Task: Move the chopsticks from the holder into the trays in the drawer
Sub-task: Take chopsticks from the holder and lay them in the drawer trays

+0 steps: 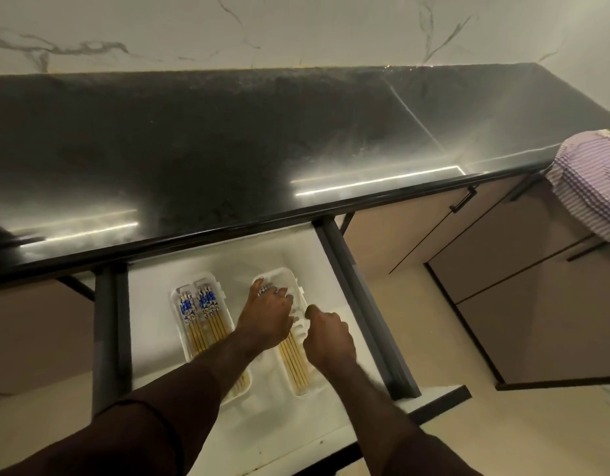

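Observation:
An open drawer [152, 304] with a white floor holds two white trays side by side. The left tray [178, 314] contains chopsticks [202, 317] with blue patterned tops and pale wooden shafts. In the right tray [290, 274] lies another bundle of chopsticks [295, 364]. My left hand [266, 319] lies palm down on that bundle, and its fingers close around the patterned ends. My right hand [327, 334] rests on the right side of the same tray with its fingers curled under; what they touch is hidden. No holder is in view.
A black stone countertop [228, 139] runs above the drawer. A striped purple cloth [588, 180] hangs over its right end. Beige cabinet doors [502, 269] with dark handles stand to the right, and dark drawer rails [358, 304] flank the drawer.

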Demonstrator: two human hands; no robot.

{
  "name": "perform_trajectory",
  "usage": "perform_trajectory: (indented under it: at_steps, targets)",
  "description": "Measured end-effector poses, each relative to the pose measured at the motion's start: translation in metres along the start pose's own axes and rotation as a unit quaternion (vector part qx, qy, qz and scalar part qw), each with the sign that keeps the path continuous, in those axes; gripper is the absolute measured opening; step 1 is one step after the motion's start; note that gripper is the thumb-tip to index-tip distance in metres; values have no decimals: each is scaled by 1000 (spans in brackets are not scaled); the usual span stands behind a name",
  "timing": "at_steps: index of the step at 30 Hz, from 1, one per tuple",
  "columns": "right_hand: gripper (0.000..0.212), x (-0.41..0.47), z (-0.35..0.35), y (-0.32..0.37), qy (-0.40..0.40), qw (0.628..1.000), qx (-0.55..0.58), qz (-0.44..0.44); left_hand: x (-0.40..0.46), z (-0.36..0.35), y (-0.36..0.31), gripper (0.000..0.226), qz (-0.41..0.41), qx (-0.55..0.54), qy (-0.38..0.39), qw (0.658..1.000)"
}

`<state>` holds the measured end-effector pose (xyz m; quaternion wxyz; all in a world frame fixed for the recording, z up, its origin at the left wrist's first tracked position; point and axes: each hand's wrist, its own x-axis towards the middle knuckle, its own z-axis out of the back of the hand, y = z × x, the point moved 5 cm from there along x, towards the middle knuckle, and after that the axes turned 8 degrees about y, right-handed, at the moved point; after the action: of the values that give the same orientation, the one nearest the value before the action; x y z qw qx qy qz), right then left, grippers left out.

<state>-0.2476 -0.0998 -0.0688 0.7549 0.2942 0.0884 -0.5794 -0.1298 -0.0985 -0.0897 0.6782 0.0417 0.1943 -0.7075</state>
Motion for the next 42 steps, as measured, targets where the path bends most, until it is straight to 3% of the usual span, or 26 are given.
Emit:
perform_trajectory:
  at_steps: [10,26,34,42]
  targets:
    - [41,-65,67,59,-94,993,54,38,-70,86,2,45,-48,-95,-85,991]
    - [25,-194,121,167,-208,954,53,209,-239,187,26,45,3,-180,-271,946]
    - [26,-233,108,274,-199,931,22,307,-332,226,101,46,45,-150,-332,930]
    - [26,-242,74,406,-215,914,35,341,-414,258,213,46,52,-134,-376,915]
